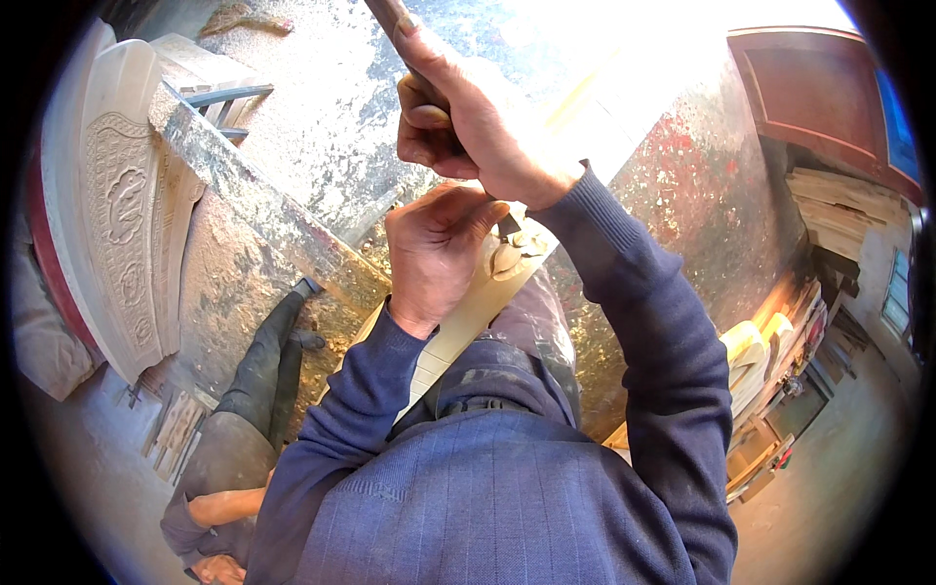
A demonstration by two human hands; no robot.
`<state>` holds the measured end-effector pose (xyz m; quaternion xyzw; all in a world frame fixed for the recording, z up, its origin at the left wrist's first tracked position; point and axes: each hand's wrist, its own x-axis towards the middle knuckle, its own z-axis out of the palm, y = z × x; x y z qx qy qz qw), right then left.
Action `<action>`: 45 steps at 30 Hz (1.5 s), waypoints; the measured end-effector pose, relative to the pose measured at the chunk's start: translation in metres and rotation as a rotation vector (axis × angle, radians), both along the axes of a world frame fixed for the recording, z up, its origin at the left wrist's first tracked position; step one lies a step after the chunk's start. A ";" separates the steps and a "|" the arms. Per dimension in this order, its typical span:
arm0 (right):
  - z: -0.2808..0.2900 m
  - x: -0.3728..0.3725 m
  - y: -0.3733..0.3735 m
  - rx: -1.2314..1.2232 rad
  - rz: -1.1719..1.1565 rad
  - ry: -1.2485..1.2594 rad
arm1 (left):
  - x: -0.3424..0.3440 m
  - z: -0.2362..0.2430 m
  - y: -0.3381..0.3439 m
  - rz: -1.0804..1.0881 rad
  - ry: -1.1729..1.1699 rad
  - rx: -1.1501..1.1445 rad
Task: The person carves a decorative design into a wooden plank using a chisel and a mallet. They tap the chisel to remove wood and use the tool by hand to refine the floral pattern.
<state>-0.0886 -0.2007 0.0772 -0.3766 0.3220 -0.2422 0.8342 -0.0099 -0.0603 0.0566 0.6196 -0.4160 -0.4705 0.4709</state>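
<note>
My right hand [468,122] is closed round a brown wooden handle [387,14]; the handle's far end runs out of view at the top. Just below it, my left hand [436,249] pinches a chisel, whose dark blade [508,227] shows beside the fingertips; the rest of it is hidden by my hands. The blade meets a carved leaf-like relief [515,255] on a long pale wooden board [453,341]. This board slants from my lap up to the right, under my hands.
A paint-worn work surface [682,210] spreads ahead, strewn with wood shavings. At left stands a large carved panel [127,224] beside a speckled bar [263,205]. Another person [229,468] sits at lower left. Wood pieces [770,341] are piled at right.
</note>
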 end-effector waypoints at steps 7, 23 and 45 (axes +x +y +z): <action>-0.006 -0.002 -0.007 0.110 -0.132 0.018 | 0.000 -0.001 -0.003 -0.002 0.021 0.079; 0.030 -0.203 0.094 0.179 -0.885 0.050 | 0.032 -0.004 0.041 -0.095 -0.063 0.064; 0.057 -0.142 0.198 -0.032 -1.051 0.348 | -0.026 0.032 0.045 -0.514 -0.740 -0.705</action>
